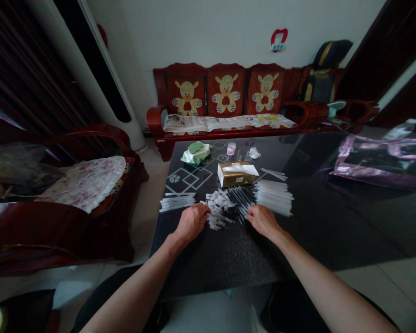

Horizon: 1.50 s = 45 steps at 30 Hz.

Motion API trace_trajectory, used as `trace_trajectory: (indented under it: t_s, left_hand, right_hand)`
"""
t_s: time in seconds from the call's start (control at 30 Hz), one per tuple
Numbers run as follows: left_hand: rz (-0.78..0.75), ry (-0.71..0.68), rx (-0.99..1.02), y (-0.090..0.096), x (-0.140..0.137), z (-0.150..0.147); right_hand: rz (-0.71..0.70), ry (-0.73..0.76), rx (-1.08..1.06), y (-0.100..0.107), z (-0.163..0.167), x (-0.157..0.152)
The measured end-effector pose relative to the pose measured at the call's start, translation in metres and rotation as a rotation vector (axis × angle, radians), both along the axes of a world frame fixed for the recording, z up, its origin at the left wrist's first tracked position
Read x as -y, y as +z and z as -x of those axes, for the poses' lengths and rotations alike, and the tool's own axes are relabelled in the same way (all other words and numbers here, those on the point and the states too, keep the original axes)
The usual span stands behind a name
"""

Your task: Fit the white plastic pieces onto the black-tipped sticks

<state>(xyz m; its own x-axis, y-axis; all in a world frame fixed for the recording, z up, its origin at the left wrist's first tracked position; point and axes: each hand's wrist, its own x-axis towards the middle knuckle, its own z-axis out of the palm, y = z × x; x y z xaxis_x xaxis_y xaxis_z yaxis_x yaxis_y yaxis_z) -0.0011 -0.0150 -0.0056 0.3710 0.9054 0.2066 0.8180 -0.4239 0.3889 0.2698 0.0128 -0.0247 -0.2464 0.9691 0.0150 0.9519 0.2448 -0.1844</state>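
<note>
My left hand [193, 220] is at the left edge of a loose pile of short whitish cap-like pieces [219, 201], its fingers curled together. What they hold, if anything, is too small to tell. My right hand [262, 219] has its fingers closed at the lower ends of a bundle of thin dark sticks [241, 198]; whether one is pinched in them is hidden. Beyond that hand lies a stack of translucent white tubes [273, 196]. A smaller row of similar white tubes [177, 202] lies beyond my left hand.
On the glossy black table [208, 263] stand a gold tissue box [237, 175], a green wipes pack [196, 154], a small white cup [231, 148] and crumpled tissue [254, 152]. A clear bag with purple edging [374, 175] lies at the right. A wooden sofa [156, 121] is behind.
</note>
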Motion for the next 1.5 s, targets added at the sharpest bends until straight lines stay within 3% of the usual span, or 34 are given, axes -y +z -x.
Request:
trace_trajectory:
  t_s: [0.13,0.27,0.43,0.6,0.77,1.27,1.5]
  left_hand:
    - [0.023,-0.031,-0.012,-0.004,0.001,-0.003]
    - [0.094,-0.148,-0.061,-0.004,0.003,-0.005]
    - [0.116,-0.198,-0.141,-0.003,0.007,-0.01]
    - [0.098,-0.221,-0.168,-0.002,0.009,-0.012]
    - [0.115,-0.228,-0.166,0.0,0.011,-0.014]
    - [0.101,-0.228,-0.125,0.0,0.011,-0.007]
    - [0.049,-0.073,0.053,0.005,0.006,-0.004]
  right_hand:
    - [-0.046,-0.005,-0.031,0.008,-0.006,0.001]
    - [-0.185,-0.064,-0.112,0.021,-0.018,0.001]
    - [-0.309,-0.162,-0.464,0.028,-0.032,-0.002]
    - [-0.184,-0.308,-0.822,0.028,-0.033,-0.005]
    - [-0.07,-0.37,-0.986,0.033,-0.027,-0.003]
    - [-0.046,-0.347,-1.035,0.03,-0.022,-0.003]
    - [-0.003,-0.397,-1.125,0.035,-0.026,-0.003]
